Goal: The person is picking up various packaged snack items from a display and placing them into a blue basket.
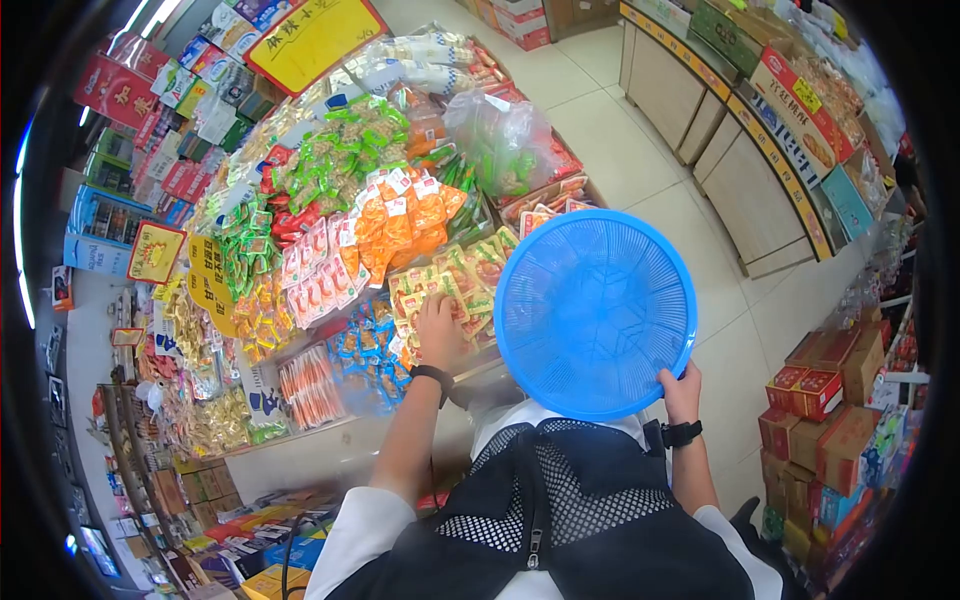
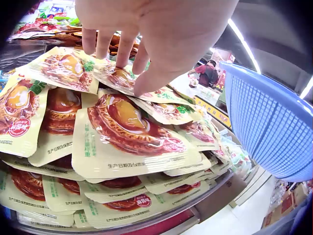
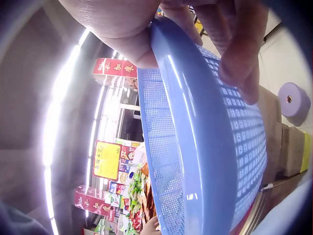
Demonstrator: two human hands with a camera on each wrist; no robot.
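Note:
A heap of pale yellow snack packets (image 1: pixel 455 285) printed with a brown round food lies at the near edge of a display table. My left hand (image 1: pixel 438 328) reaches over it. In the left wrist view its fingertips (image 2: pixel 122 56) and thumb rest on one upper packet (image 2: pixel 117 78), fingers fairly straight, above the stacked packets (image 2: pixel 122 132). My right hand (image 1: pixel 680 388) grips the rim of a round blue mesh basket (image 1: pixel 595 310), held tilted at chest height to the right of the heap. The basket (image 3: pixel 195 147) is pinched between thumb and fingers (image 3: pixel 237 58). Its wall (image 2: pixel 269 127) looks empty.
The table carries more heaps: orange packets (image 1: pixel 410 215), green ones (image 1: pixel 340 150), a clear bag (image 1: pixel 500 135). A metal rim (image 2: pixel 161 218) edges the bin. Wooden counters (image 1: pixel 720 130) line the far side of a tiled aisle (image 1: pixel 640 170). Red cartons (image 1: pixel 830 400) are stacked at right.

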